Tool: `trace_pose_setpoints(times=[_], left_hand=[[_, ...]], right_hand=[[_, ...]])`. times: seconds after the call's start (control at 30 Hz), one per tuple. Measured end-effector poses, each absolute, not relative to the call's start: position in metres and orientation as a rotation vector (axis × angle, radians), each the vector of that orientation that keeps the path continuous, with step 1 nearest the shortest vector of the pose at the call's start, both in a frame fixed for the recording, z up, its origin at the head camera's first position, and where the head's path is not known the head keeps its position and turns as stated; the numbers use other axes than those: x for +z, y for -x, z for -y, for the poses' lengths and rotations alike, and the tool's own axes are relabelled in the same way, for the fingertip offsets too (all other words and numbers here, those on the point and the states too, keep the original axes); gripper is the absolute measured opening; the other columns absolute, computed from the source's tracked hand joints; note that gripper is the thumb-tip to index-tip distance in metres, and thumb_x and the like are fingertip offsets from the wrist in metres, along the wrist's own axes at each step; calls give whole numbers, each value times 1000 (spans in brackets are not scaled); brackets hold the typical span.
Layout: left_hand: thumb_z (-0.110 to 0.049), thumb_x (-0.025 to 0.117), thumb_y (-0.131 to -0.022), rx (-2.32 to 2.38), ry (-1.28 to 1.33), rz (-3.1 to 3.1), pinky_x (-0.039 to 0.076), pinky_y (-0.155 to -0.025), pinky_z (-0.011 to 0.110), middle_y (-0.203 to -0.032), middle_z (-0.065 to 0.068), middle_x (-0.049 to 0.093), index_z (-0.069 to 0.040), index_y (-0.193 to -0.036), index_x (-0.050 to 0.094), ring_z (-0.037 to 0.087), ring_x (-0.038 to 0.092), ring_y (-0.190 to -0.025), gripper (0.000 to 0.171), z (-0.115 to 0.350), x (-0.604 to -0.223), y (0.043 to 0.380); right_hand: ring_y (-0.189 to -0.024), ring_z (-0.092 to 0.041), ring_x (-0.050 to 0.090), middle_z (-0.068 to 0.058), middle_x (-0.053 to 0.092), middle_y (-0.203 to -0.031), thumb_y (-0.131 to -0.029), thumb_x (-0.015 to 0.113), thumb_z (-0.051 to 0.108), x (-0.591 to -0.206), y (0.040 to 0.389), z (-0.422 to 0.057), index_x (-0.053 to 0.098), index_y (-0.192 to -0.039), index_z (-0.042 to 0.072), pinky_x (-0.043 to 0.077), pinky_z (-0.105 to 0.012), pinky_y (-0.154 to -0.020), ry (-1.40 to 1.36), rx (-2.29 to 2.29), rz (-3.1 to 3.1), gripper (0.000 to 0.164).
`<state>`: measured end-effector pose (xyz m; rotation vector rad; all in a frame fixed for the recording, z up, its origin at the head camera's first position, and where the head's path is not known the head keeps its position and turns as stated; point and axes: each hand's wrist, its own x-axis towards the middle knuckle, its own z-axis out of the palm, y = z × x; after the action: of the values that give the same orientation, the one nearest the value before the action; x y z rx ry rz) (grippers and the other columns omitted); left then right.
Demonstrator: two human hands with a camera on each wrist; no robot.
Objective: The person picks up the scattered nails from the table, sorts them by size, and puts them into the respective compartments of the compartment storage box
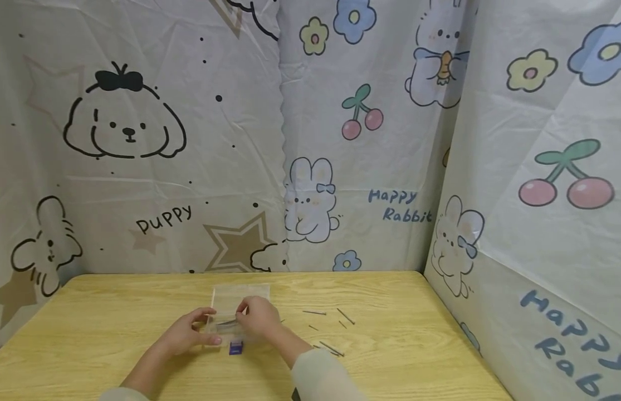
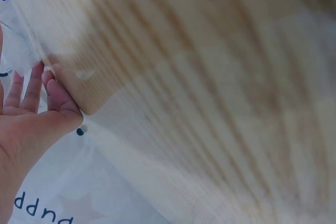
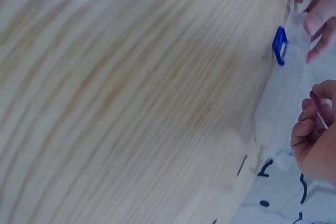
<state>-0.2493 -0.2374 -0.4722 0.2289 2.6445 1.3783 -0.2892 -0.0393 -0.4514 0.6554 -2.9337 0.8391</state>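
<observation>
A clear plastic box (image 1: 240, 295) stands on the table with its lid raised at the back and a blue latch (image 1: 235, 348) at its front. My left hand (image 1: 187, 331) grips the box's left side, thumb at the front corner and fingers farther back. In the left wrist view, the left hand's fingertips (image 2: 63, 95) are right at the box's edge. Over the box, my right hand (image 1: 260, 317) pinches the end of a thin grey nail (image 1: 226, 323). In the right wrist view, the right hand's (image 3: 317, 135) fingers are curled towards the thumb beside the box wall.
Several nails lie loose on the wooden table (image 1: 400, 334) to the right of the box, among them a long nail (image 1: 346, 316) and a pair of nails (image 1: 332, 348) nearer the front. Printed cloth (image 1: 230, 167) hangs behind the table and along its right side.
</observation>
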Motion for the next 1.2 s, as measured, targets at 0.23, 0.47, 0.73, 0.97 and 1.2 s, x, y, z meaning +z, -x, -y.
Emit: trace_pose_setpoints(times=[0.23, 0.47, 0.73, 0.97, 1.2], left_hand=[[-29, 79, -74, 1388, -207, -2657, 44, -92, 58, -128, 32, 47, 0, -133, 43, 55, 46, -114, 75, 238, -472, 248], [-30, 79, -75, 1356, -222, -2667, 44, -92, 58, -128, 33, 47, 1, -133, 43, 56, 46, -114, 75, 239, -472, 247], [-31, 79, -74, 1342, -200, -2673, 44, -91, 57, -128, 31, 48, -1, -133, 44, 51, 48, -112, 75, 236, -469, 249], [-31, 79, -74, 1347, -210, -2663, 43, -93, 57, -129, 32, 47, 1, -133, 43, 51, 48, -113, 76, 234, -466, 248], [-32, 78, -75, 1344, -217, -2663, 43, -92, 58, -129, 32, 47, 1, -133, 43, 53, 47, -113, 76, 234, -466, 246]], right_hand=[[-55, -4, 43, 8, 53, -65, -85, 64, 24, -454, 295, 20, 68, -84, 14, 34, -19, -48, -667, 907, 2938, 11], [-55, -5, 43, 7, 51, -65, -86, 64, 25, -445, 293, -2, 68, -86, 14, 33, -20, -47, -713, 956, 2940, 12], [-54, -5, 41, 8, 50, -66, -88, 62, 25, -442, 296, -34, 68, -88, 15, 33, -20, -47, -706, 997, 2938, 12], [-59, -7, 43, 5, 53, -71, -89, 62, 23, -442, 295, -67, 67, -90, 13, 35, -22, -51, -675, 995, 2943, 11], [-60, -7, 43, 5, 54, -71, -88, 62, 22, -448, 293, -96, 67, -89, 12, 37, -22, -54, -679, 949, 2943, 12]])
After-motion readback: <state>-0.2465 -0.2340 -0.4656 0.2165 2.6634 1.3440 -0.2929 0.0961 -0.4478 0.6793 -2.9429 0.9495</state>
